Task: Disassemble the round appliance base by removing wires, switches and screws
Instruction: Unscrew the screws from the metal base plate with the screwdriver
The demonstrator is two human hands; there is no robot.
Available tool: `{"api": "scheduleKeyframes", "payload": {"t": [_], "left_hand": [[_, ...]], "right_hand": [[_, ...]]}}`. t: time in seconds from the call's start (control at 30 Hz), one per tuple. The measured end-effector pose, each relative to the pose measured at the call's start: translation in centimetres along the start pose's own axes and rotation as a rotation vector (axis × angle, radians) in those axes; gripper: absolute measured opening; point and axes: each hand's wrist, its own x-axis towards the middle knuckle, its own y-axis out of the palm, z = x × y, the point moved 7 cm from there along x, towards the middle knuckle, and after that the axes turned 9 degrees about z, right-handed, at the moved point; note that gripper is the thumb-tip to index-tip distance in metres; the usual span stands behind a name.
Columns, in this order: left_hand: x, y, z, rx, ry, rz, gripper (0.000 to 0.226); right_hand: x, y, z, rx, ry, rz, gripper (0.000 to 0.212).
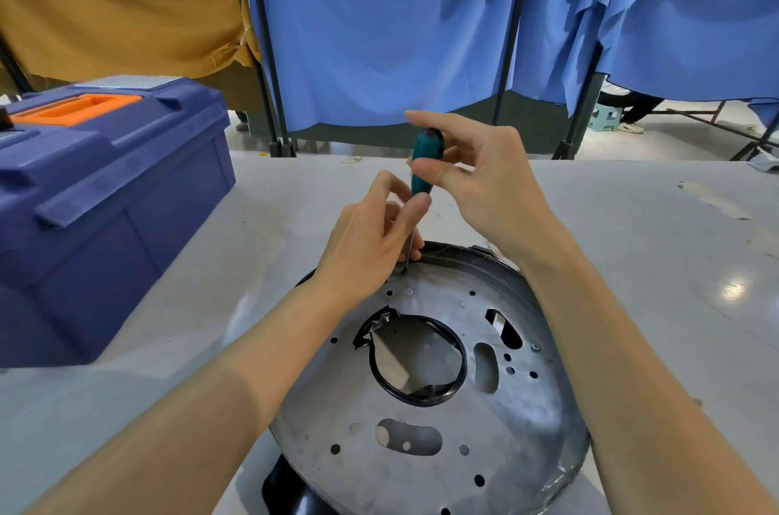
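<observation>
Gently: your right hand (484, 177) and left hand (375, 227) pinch the screwdriver (423, 164); tilt it and the tip could skid off the screw (404, 271)

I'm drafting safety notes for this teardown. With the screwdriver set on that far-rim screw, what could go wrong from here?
The screwdriver tip could slip off the screw and jab the left hand, which sits close by the shaft.
Both it and the right hand grip the tool, so the unheld round base might shift.
The torn edge of the centre hole could cut skin.
</observation>
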Motion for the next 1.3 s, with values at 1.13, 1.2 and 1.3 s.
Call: {"api": "scheduleKeyframes", "payload": {"t": [1.13,1.2,1.3], "left_hand": [[0.3,0.1,0.2,0.006,0.011,0.019,0.016],[0.2,-0.1,0.3,-0.010,-0.014,-0.016,0.020],[0.1,-0.2,0.4,-0.024,-0.024,-0.038,0.023]], "right_hand": [[0.0,0.3,-0.1,0.082,-0.030,0.003,0.027],[0.0,0.5,0.0,0.022,-0.038,0.014,0.027],[0.0,0.0,-0.1,0.017,-0.029,-0.026,0.033]]}}
